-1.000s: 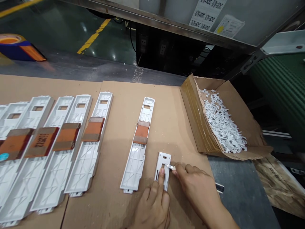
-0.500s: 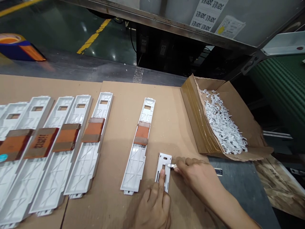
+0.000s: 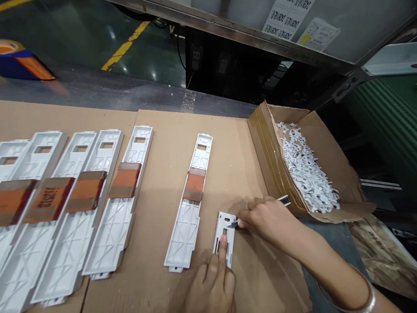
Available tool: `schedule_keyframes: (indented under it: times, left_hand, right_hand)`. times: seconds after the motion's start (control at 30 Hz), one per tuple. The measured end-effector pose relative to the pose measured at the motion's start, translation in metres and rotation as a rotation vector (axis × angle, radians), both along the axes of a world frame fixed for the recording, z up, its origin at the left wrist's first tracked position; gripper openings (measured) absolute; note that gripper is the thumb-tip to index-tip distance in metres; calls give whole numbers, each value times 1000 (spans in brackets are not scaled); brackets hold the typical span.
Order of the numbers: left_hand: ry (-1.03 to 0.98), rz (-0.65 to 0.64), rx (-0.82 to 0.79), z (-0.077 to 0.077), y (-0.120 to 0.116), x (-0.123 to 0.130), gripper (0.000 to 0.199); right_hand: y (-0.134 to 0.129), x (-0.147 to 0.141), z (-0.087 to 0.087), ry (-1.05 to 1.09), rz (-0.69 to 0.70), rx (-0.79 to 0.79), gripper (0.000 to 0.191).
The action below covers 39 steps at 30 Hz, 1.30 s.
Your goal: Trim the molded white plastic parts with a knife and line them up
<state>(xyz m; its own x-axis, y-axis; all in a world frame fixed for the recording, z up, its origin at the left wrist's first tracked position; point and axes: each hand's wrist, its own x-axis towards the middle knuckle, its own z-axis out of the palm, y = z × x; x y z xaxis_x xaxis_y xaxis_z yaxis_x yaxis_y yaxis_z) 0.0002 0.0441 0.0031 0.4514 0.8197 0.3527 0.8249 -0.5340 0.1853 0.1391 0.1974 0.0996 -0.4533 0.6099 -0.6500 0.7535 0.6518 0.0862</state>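
Observation:
A small white slotted plastic plate [image 3: 230, 217] lies on the cardboard at the lower middle. My left hand [image 3: 213, 282] holds it down, the index finger stretched along its slots and the other fingers curled. Its thumb is hidden. A craft knife [image 3: 284, 200] is gripped in my right hand [image 3: 265, 217], the back of its handle sticking out above the wrist. Its pointed blade rests at or just over the plate's upper part, near the end of the central slot; contact is hard to tell. Just left of the plate lies a long white plastic strip [image 3: 182, 234] with an orange-brown block [image 3: 194, 187] across it.
Several similar strips with blocks [image 3: 125, 180] line the left side. A cardboard box [image 3: 272, 161] of small white plastic pieces [image 3: 308, 174] stands at the right. Cardboard sheeting [image 3: 156, 208] covers the dark table. Behind the table's far edge is a tape roll [image 3: 29, 63].
The knife has tilted, so its handle end now shows above my right wrist, and its blade has shifted slightly. My right forearm has swung up and right. My left finger still presses the plate.

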Motion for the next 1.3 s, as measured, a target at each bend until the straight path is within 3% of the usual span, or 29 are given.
schedule_keyframes:
  times: [0.27, 0.4, 0.5, 0.67, 0.97, 1.1, 1.3]
  left_hand:
    - [-32, 23, 23, -6, -1, 3, 5]
    - [-27, 29, 32, -9, -2, 2, 6]
    - [-22, 47, 31, -9, -2, 2, 5]
    - [-38, 36, 13, -6, -3, 2, 5]
    - [6, 31, -61, -4, -4, 2, 4]
    - [-5, 37, -69, -2, -4, 3, 5]
    - [-8, 13, -52, -3, -3, 1, 4]
  right_hand:
    - [40, -29, 3, -16, 187, -144, 12]
    - [49, -39, 10, -11, 266, -153, 8]
    - [48, -33, 20, -20, 245, -131, 12]
    - [22, 0, 22, 119, 80, 83, 14]
    - [-51, 33, -22, 282, -178, 222, 12]
    - [-63, 38, -34, 334, -200, 246, 19]
    - [-64, 40, -37, 366, -217, 248, 19]
